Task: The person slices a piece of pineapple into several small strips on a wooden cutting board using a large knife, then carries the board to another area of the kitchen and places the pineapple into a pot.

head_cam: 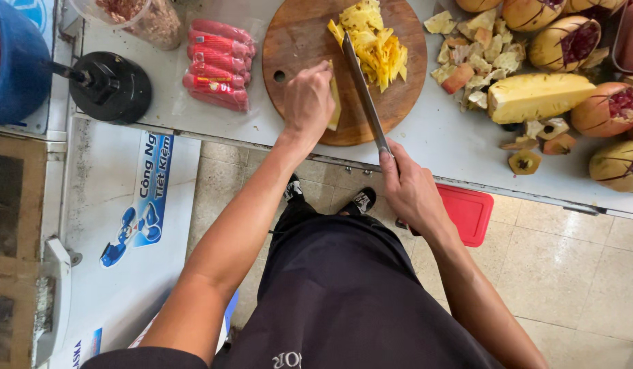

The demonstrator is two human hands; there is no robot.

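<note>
1. Left hand (308,102): fingers curled down onto a pale yellow wedge of pineapple (335,106), grip closed on it and pressing it to the board.
2. Right hand (408,188): grip closed round the handle of a long steel kitchen knife (363,92); the blade runs away from the person across the board, just right of the wedge, its tip among the cut fruit.
3. Round brown wooden cutting board (296,41): lies on the tabletop directly in front of the person, with a small hole near its left edge.
4. Heap of thin yellow pineapple slices (374,44): on the far right part of the board, touching the knife blade.
5. White tabletop (432,137): carries the board and all the fruit.
6. Large peeled yellow pineapple piece (535,96): on the tabletop, right of the board.
7. Pile of pale fruit peelings and scraps (473,61): between the board and the pineapple piece.
8. Cut yellow-red pomegranates (569,41): far right and along the right edge.
9. Clear pack of red sausages (217,65): left of the board.
10. Black round blender base (111,85): left of the sausages, beside a blue tub (16,61).
11. Red plastic lid (466,212): on the tiled floor, under the tabletop edge, near the right hand.
</note>
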